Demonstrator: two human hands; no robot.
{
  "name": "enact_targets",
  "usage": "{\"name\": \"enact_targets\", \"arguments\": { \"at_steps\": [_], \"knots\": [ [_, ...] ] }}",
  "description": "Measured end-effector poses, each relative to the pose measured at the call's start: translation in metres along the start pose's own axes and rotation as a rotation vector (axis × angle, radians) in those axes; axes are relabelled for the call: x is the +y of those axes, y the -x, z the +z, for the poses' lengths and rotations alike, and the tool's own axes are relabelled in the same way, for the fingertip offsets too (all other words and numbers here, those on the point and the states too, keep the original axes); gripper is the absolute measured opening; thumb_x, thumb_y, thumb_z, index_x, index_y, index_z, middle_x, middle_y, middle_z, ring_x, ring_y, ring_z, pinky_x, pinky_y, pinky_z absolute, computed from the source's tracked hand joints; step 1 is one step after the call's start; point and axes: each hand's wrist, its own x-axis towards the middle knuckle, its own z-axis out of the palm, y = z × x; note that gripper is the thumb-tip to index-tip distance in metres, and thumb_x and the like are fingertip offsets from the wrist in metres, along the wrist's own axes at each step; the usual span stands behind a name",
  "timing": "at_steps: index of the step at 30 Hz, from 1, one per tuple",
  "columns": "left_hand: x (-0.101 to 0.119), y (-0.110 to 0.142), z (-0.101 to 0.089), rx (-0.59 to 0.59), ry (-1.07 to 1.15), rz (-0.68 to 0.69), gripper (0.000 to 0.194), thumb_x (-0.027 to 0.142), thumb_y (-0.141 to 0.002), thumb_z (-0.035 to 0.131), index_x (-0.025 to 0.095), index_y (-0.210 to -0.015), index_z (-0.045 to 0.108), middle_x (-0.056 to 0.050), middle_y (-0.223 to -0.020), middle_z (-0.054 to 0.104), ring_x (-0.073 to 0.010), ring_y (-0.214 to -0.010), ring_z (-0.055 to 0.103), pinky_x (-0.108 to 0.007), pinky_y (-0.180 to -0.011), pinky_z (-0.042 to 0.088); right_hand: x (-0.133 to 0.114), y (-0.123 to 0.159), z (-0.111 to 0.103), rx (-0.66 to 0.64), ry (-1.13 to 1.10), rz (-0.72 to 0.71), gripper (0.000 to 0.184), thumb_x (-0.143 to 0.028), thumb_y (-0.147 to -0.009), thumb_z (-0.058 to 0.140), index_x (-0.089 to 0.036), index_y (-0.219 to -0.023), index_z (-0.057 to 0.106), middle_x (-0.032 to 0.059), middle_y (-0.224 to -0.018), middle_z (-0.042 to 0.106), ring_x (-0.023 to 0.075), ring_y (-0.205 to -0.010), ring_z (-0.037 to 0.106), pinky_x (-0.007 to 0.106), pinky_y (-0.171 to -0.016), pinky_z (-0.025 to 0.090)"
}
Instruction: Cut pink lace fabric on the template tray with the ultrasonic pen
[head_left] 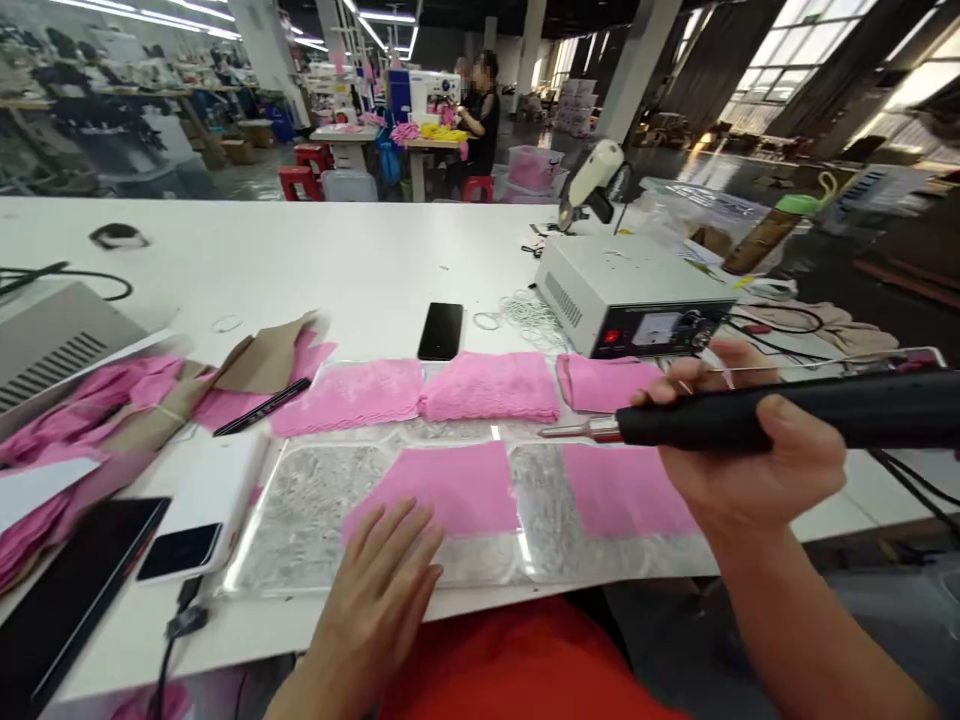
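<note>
My left hand [386, 580] lies flat with its fingers stretched out over the lower left part of a pink fabric piece [461, 485]. That piece rests on a clear plastic sheet [319, 510] with rounded sections. Wrapped in my right hand [765, 465] is a black handpiece [697, 420] with a tapered metal tip. The tip points left, above the gap between the front and back rows of fabric. A second pink fabric piece [626, 490] lies under and left of my right wrist. Behind are pink fabric stacks [491, 388], [367, 390].
A grey control box [637, 285] with a dial stands behind my right hand. Black phone [441, 330], black pen [262, 407], white power bank [202, 510] and tablet [82, 590] lie about. Pink scraps [105, 410] pile up left. A person [484, 115] works farther back.
</note>
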Motion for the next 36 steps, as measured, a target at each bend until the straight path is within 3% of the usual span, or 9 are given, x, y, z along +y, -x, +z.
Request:
{"name": "enact_targets", "arguments": {
  "at_steps": [5,9,15,22,36],
  "knots": [
    [0.045,-0.063,0.046,-0.039,0.098,0.097,0.022,0.011,-0.095,0.049,0.016,-0.111,0.062,-0.008,-0.107,0.07,-0.0211,-0.105,0.063,-0.038,-0.094,0.051,-0.009,-0.003,-0.077,0.145,-0.035,0.0,0.017,-0.033,-0.06,0.065,-0.023,-0.074,0.065,0.0004,-0.065,0.053,0.015,-0.054,0.051,0.033,-0.05,0.047],
    [0.065,-0.094,0.079,-0.094,0.134,0.101,0.018,0.012,-0.094,0.05,0.015,-0.106,0.063,-0.008,-0.099,0.071,-0.0207,-0.095,0.064,-0.036,-0.083,0.054,0.004,-0.006,-0.098,0.152,-0.118,0.045,0.015,-0.031,-0.061,0.065,-0.021,-0.072,0.064,-0.0001,-0.064,0.055,0.0145,-0.053,0.054,0.031,-0.05,0.048],
    [0.07,-0.111,0.104,-0.194,0.08,0.093,0.022,0.019,-0.094,0.051,0.015,-0.113,0.063,-0.012,-0.117,0.067,-0.0266,-0.114,0.059,-0.045,-0.095,0.05,0.022,-0.017,-0.09,0.021,-0.159,0.012,0.012,-0.029,-0.067,0.064,-0.02,-0.076,0.065,0.0006,-0.077,0.06,0.0142,-0.056,0.059,0.03,-0.05,0.05],
    [0.073,-0.105,0.116,-0.331,0.044,0.049,0.034,0.028,-0.094,0.053,0.018,-0.127,0.058,-0.013,-0.133,0.06,-0.0312,-0.131,0.047,-0.054,-0.105,0.042,0.037,-0.019,-0.077,-0.023,-0.09,0.001,0.011,-0.028,-0.072,0.062,-0.02,-0.08,0.062,0.001,-0.076,0.058,0.0144,-0.06,0.058,0.033,-0.058,0.053],
    [0.075,-0.103,0.117,-0.319,0.072,0.018,0.035,0.032,-0.095,0.052,0.018,-0.127,0.058,-0.013,-0.133,0.059,-0.031,-0.132,0.047,-0.052,-0.105,0.042,0.054,-0.016,-0.073,-0.068,-0.035,0.008,0.011,-0.028,-0.075,0.063,-0.021,-0.082,0.062,0.0006,-0.076,0.059,0.0144,-0.06,0.059,0.034,-0.061,0.052]
  ]
}}
